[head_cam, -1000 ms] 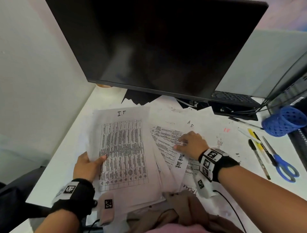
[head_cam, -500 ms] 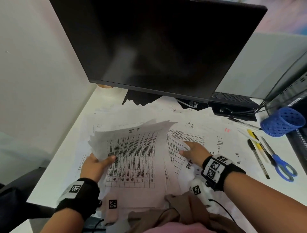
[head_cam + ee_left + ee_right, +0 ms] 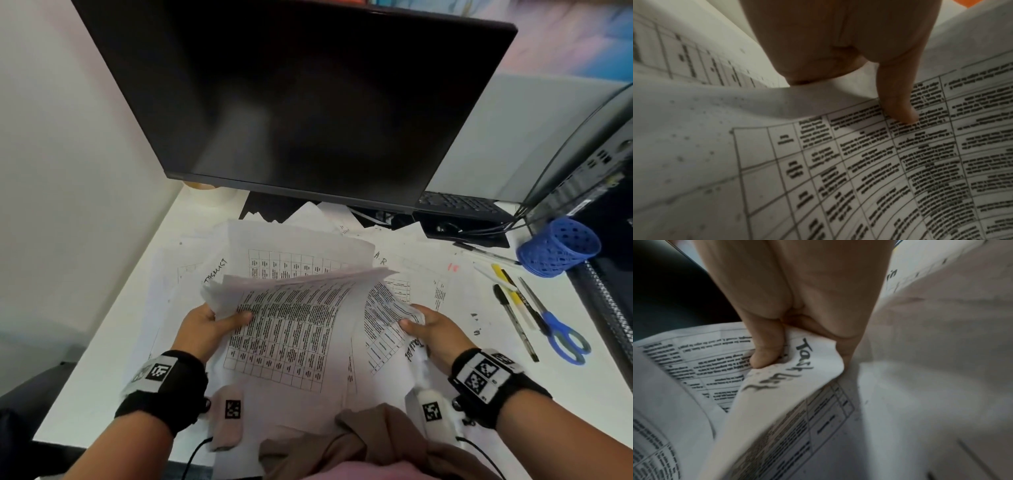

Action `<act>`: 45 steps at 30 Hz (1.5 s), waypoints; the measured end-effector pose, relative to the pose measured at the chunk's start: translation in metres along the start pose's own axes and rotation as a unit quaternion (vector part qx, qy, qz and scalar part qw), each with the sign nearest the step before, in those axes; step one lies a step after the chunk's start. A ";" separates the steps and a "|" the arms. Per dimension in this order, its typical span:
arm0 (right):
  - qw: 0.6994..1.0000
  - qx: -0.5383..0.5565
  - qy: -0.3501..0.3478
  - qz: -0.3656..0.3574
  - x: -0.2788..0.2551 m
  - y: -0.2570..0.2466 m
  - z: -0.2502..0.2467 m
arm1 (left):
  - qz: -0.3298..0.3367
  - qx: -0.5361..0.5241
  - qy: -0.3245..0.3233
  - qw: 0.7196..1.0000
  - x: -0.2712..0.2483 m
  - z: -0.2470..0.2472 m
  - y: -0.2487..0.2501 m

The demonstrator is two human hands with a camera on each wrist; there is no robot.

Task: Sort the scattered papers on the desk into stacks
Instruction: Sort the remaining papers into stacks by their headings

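A sheaf of printed table sheets (image 3: pixel 291 329) is lifted off the desk, its far edge curling up. My left hand (image 3: pixel 209 325) grips its left edge, thumb (image 3: pixel 898 105) on top of the printed grid (image 3: pixel 859 170). My right hand (image 3: pixel 431 329) pinches the right edge of a sheet hand-marked "Task list" (image 3: pixel 797 363), thumb (image 3: pixel 764 350) over it, fingers hidden beneath. More loose sheets (image 3: pixel 411 260) lie scattered on the white desk (image 3: pixel 113 335) under and behind the lifted papers.
A dark monitor (image 3: pixel 301 102) hangs over the back of the desk, a keyboard (image 3: pixel 455 204) behind it. At right lie several pens (image 3: pixel 513 318), blue scissors (image 3: pixel 561 335) and a tipped blue mesh cup (image 3: pixel 558 246). Cables and a black case stand far right.
The sheaf lay flat under my left hand; now it is raised and bowed. My right hand drew back toward me and took hold of the "Task list" sheet's edge.
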State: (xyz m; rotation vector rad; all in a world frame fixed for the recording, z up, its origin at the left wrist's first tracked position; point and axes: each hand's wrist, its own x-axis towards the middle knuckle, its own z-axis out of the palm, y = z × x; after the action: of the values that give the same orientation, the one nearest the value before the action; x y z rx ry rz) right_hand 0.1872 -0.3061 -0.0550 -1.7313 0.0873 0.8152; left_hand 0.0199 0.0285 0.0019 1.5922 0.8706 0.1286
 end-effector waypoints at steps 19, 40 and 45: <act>0.973 -0.175 0.092 -0.117 -0.020 -0.060 0.012 | -0.055 0.022 0.040 0.997 -0.007 0.019 0.018; 0.981 -0.051 0.069 -0.175 -0.068 -0.101 0.032 | 0.089 -0.073 -0.034 0.993 -0.022 0.071 0.082; 0.932 -0.009 0.183 -0.313 -0.101 -0.148 0.049 | 0.241 -0.110 0.021 0.964 -0.044 0.077 0.131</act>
State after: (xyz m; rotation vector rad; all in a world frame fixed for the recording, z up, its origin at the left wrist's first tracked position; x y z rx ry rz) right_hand 0.1554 -0.2486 0.1184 -1.7614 -0.2164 0.0226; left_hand 0.0899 -0.0548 0.1169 1.5651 0.4658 0.5864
